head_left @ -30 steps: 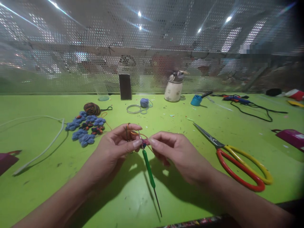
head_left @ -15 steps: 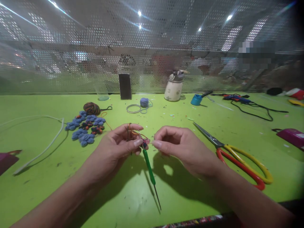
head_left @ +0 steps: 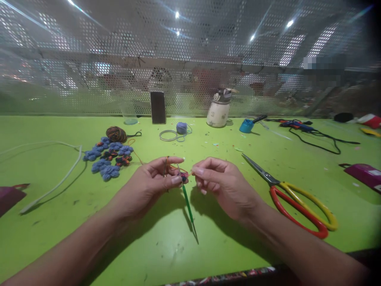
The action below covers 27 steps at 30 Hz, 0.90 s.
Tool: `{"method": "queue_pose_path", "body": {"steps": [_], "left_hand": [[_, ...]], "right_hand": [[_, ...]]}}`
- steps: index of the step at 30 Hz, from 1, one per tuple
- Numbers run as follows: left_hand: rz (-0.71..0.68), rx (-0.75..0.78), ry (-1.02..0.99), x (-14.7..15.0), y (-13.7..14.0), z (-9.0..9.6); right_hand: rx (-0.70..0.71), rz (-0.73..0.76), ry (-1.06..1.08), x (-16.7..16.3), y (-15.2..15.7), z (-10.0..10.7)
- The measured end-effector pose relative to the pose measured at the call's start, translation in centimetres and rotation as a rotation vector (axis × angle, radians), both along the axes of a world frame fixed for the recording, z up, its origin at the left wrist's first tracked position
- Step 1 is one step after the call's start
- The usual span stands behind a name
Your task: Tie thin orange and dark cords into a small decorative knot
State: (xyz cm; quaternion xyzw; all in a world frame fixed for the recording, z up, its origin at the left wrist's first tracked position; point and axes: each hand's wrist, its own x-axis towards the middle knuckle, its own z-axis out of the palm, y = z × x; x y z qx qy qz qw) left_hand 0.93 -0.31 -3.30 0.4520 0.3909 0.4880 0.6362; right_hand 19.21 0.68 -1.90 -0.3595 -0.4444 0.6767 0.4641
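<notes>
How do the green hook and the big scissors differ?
The hook is green-handled; the scissors are red-and-yellow-handled. The hook is slim, while the scissors spread much wider. The left hand holds the hook, while the scissors lie on the table. Both show bare metal.

Ceiling lights (head_left: 177, 15): small white glare points with bluish streaks, shining high up
Perforated screen (head_left: 178, 85): grey, hazy, the room behind it dim and out of focus
Green tabletop (head_left: 160, 258): moderately bright, lit from above
Left hand (head_left: 154, 176) and right hand (head_left: 222, 178): soft-edged shadows spread beneath them
Crochet hook (head_left: 187, 202): thin shadow alongside
Crochet piece (head_left: 184, 176): stitches too small and soft to read
Scissors (head_left: 269, 177): faint shine on the blades
Right edge: blackened, with stretched wide-angle shapes; pixelated patch nearby
</notes>
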Motion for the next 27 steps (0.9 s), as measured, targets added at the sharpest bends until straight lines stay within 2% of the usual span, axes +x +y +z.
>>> {"method": "queue_pose_path", "body": {"steps": [5, 9, 13, 18, 22, 27], "left_hand": [[-0.006, 0.018, 0.094, -0.5, 0.5, 0.0], [-0.048, 0.066, 0.16, -0.9, 0.9, -0.2], [-0.074, 0.09, 0.159, -1.1, 1.0, -0.4], [-0.068, 0.073, 0.066, -0.7, 0.7, -0.3], [-0.025, 0.057, 0.035, -0.2, 0.2, -0.2], [-0.029, 0.136, 0.135, 0.3, -0.3, -0.7]], "right_hand": [[-0.049, 0.037, -0.057, 0.5, 0.8, -0.3], [-0.078, 0.044, -0.013, 0.7, 1.0, -0.4], [-0.018, 0.046, 0.1, 0.7, 0.7, -0.3], [0.056, 0.158, 0.191, 0.2, 0.3, -0.3], [0.04, 0.199, 0.155, -0.2, 0.0, -0.8], [0.021, 0.158, 0.037, -0.6, -0.7, -0.8]]}}
